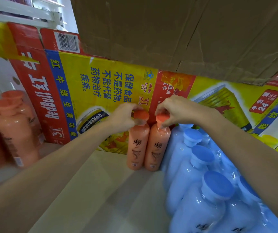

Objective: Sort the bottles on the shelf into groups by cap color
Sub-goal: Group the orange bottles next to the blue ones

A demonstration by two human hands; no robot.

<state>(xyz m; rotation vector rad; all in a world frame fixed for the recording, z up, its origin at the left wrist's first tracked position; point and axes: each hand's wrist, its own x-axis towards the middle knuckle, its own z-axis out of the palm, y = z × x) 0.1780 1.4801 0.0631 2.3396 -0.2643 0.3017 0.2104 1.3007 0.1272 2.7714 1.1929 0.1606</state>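
Note:
Two orange bottles with orange caps stand upright side by side at the back of the white shelf (104, 182). My left hand (124, 117) grips the cap of the left orange bottle (137, 147). My right hand (173, 110) pinches the cap of the right orange bottle (156, 148). Directly to their right stands a group of several blue bottles with blue caps (202, 182). At the far left, a blurred group of orange-capped bottles (12, 125) stands on the shelf.
Yellow and red drink cartons (91, 84) form the back wall behind the bottles. A brown cardboard box (177, 34) hangs over the top of the view. White shelving (20, 12) shows at the upper left.

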